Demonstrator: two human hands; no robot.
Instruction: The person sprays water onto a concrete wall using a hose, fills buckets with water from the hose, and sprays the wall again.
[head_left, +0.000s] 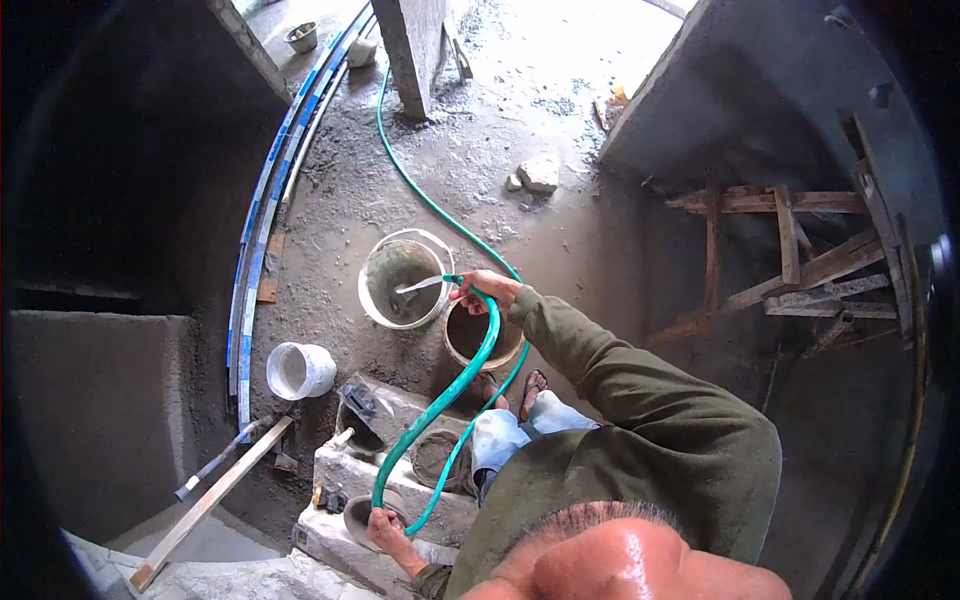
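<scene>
My right hand is closed around a green hose close to its open end. Water streams from that end into a white bucket, which has some greyish liquid inside. Lower down, my left hand grips the same hose where it bends back in a loop. A second bucket stands just below my right hand, partly covered by the hand and hose. Under my left hand is a round dark container, partly hidden.
A small white pail stands at the left. Long blue-and-white pipes lie along the wet floor. A wooden plank leans at lower left. Stone chunks lie ahead, beyond the buckets. Timber framing stands at the right.
</scene>
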